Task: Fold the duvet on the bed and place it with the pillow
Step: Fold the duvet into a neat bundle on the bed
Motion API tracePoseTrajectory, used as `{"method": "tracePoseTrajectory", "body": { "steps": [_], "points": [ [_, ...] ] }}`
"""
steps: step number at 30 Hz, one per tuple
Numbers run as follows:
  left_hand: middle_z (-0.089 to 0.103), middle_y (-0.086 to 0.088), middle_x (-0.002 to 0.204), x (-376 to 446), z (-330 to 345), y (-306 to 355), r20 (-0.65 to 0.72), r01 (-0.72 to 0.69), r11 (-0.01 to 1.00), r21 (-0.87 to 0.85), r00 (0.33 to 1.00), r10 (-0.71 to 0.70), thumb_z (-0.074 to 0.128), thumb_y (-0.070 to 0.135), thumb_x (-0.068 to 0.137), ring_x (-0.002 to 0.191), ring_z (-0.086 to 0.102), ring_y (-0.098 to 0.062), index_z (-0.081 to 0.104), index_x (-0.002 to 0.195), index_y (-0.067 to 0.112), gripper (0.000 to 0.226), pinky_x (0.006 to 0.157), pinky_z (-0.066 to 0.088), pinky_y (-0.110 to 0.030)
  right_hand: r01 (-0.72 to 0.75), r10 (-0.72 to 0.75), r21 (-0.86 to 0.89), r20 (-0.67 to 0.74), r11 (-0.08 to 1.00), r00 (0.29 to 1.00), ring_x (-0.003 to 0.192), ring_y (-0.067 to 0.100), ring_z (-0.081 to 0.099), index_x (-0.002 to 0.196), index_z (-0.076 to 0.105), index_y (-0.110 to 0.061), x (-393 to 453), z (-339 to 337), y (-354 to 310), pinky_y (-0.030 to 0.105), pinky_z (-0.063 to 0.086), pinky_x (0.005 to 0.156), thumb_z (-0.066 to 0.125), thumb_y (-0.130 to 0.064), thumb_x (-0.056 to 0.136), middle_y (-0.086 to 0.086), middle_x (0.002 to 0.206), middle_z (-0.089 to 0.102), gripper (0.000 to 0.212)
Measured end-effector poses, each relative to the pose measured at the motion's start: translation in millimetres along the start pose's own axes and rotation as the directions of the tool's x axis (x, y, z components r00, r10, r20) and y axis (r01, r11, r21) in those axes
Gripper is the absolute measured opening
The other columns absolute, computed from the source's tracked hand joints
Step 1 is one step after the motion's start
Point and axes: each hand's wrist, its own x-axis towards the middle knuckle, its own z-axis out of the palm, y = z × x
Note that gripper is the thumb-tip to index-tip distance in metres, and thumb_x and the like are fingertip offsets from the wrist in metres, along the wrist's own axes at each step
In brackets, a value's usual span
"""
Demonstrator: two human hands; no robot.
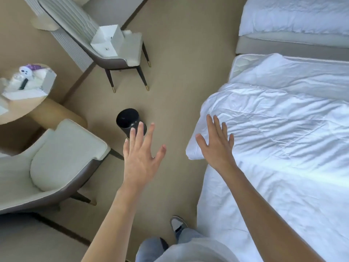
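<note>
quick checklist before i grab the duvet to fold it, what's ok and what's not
1. Right hand over the duvet corner, fingers spread: ok.
2. Left hand at the duvet: not ok, it is out over the floor.
3. Either hand gripping fabric: not ok, both open.
4. Duvet free of objects on top: ok.
5. Black bin clear of the bed edge: ok.
6. Pillow location: cannot tell, none clearly in view.

Duvet (pixel 273 125) cut off at right edge; table (pixel 22 110) items blurred
</note>
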Motion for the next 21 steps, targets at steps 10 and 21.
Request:
{"method": "tracePoseTrajectory", "body": {
  "steps": [10,21],
  "points": [
    [0.009,0.003,0.171,229,-10,-45,0.136,-0.326,0.937,-0.124,0.930,0.341,0.042,0.061,0.098,0.158,0.001,-0.021,0.015,0.160,0.040,0.071,0.126,0.005,-0.049,-0.286,0.300,0.090,-0.254,0.954,0.920,0.160,0.024,-0.007,0.163,-0.002,-0.039,114,31,-71,0.056,-0.006,0.125,0.035,-0.054,0.105,-0.009,0.173,-0.004,0.070],
    [0.010,-0.003,0.171,409,20,24,0.327,-0.644,0.705,-0.297,0.625,0.709,0.043,0.057,0.098,0.157,0.003,-0.026,0.016,0.160,0.038,0.070,0.124,0.007,-0.053,-0.553,0.616,0.285,-0.476,0.783,0.627,0.160,0.025,-0.008,0.163,-0.001,-0.036,190,14,-97,0.057,-0.005,0.125,0.033,-0.056,0.106,-0.007,0.174,-0.004,0.070]
  ]
}}
